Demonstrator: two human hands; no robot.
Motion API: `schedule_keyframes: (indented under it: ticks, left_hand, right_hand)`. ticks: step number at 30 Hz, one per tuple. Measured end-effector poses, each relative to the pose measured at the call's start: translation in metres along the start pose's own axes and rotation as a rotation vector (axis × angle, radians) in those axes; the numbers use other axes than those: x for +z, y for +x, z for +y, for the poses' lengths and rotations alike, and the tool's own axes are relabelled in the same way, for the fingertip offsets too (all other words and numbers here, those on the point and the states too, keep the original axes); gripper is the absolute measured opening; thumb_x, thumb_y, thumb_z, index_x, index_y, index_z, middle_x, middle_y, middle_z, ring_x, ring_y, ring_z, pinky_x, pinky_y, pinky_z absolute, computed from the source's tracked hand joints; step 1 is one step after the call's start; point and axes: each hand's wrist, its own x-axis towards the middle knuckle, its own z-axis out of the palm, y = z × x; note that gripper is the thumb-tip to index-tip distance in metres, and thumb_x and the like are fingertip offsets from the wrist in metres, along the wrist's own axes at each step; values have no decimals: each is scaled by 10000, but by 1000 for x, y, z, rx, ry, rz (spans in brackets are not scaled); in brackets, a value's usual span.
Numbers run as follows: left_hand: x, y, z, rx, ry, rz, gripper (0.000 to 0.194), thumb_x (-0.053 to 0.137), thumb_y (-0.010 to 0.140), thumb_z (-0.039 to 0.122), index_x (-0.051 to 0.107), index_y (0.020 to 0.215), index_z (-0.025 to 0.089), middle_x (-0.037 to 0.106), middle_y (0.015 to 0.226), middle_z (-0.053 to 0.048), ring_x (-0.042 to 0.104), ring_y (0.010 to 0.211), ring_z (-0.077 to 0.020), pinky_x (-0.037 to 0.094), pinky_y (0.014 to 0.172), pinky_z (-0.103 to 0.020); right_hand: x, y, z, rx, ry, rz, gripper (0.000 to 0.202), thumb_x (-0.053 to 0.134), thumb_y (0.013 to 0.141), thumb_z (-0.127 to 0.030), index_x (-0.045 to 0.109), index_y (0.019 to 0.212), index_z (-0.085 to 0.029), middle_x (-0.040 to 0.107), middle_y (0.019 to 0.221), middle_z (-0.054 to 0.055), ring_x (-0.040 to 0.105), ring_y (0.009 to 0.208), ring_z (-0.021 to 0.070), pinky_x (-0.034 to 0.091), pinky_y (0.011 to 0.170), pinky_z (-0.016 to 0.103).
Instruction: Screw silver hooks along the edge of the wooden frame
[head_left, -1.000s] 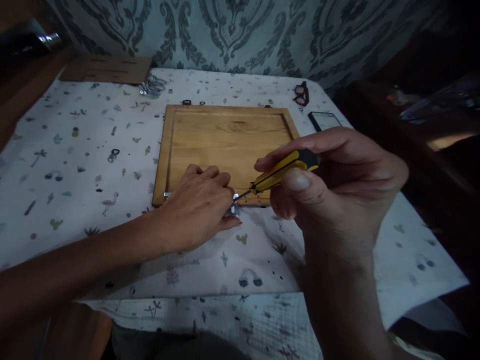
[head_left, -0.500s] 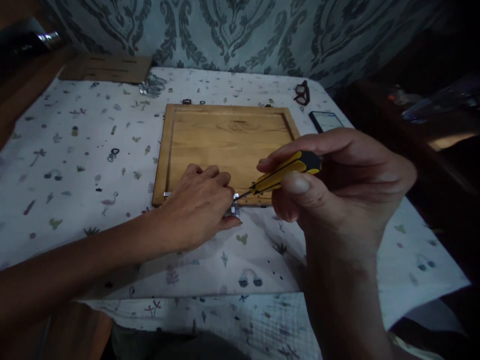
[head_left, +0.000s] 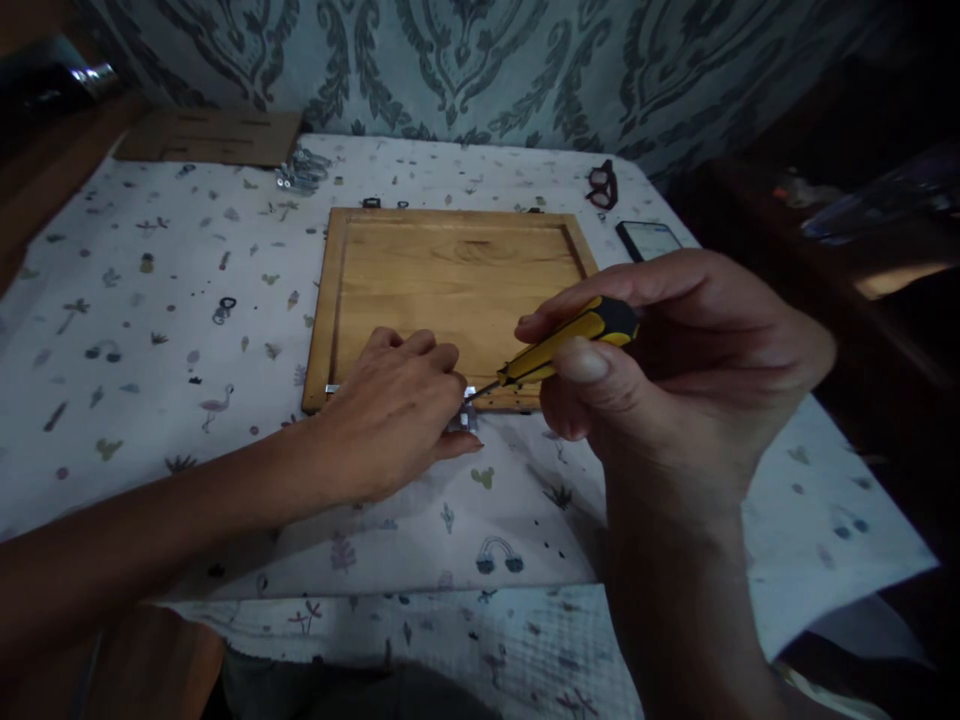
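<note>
A yellow and black screwdriver (head_left: 559, 345) is gripped between the thumb and fingers of my right hand (head_left: 675, 390). Its shaft slants down leftward, and the tip meets a shiny metal hinge (head_left: 468, 415) at the front edge of a framed wooden panel (head_left: 450, 270). My left hand (head_left: 405, 400) is closed over that edge, fingers curled and thumb beneath, holding the hinge against the wood. The fingers hide most of the hinge. Left of the hand, a small bright bit of metal (head_left: 332, 388) shows on the frame.
A patterned cloth (head_left: 187, 330) covers the table. At the back left lie a piece of brown cardboard (head_left: 210, 138) and several metal fittings (head_left: 302, 170). Glasses (head_left: 602, 186) and a phone (head_left: 649, 241) lie at the back right. Patterned wallpaper (head_left: 465, 60) stands behind.
The view has shifted very slightly. My right hand has turned a little with the screwdriver, its tip still at the hinge. My left hand keeps its hold.
</note>
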Motion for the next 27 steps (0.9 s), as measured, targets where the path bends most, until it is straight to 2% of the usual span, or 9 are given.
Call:
schedule_keyframes:
  ticks: [8,14,18,21,23,27]
  left_hand:
    - [-1,-1,1,-6,-36,3,287,643,950,463,707,994,187,659,1203,-100,567,1153,-321,425,918,-482]
    - [-2,-2,1,-5,-15,8,304,624,964,472,705,974,179,669,1157,-99,557,1140,-308,426,919,-477]
    - [4,1,-2,-3,-8,20,376,648,932,539,711,922,168,656,1016,-77,566,1064,-297,408,884,-464]
    - [6,2,-3,-7,-13,29,400,647,924,557,712,903,163,638,967,-65,566,1029,-287,388,866,-451]
    - [5,2,-2,-12,-18,23,401,647,925,555,713,893,161,636,963,-65,564,1029,-287,378,867,-448]
    - [0,2,1,-26,-19,-21,385,649,929,539,715,916,159,639,967,-68,566,1038,-294,375,865,-450]
  right_hand:
    - [5,-2,-6,21,-67,23,137,861,773,-371,747,839,-330,716,768,-40,487,394,93,372,277,272]
    - [4,-3,-1,-13,-20,15,144,843,791,-282,734,881,-312,714,800,-32,491,393,93,356,264,266]
    - [7,-1,-2,-144,-87,161,146,830,817,-337,706,850,-269,699,782,-29,496,404,73,356,297,244]
    - [8,1,-3,-187,-84,262,166,822,832,-327,694,856,-224,680,780,-17,469,383,46,300,281,231]
    - [7,2,-2,-173,-73,253,154,820,836,-296,689,854,-217,675,769,-23,442,364,32,280,271,223]
    - [6,0,-2,-117,-105,188,126,804,851,-260,680,858,-237,705,796,-34,460,384,38,329,289,208]
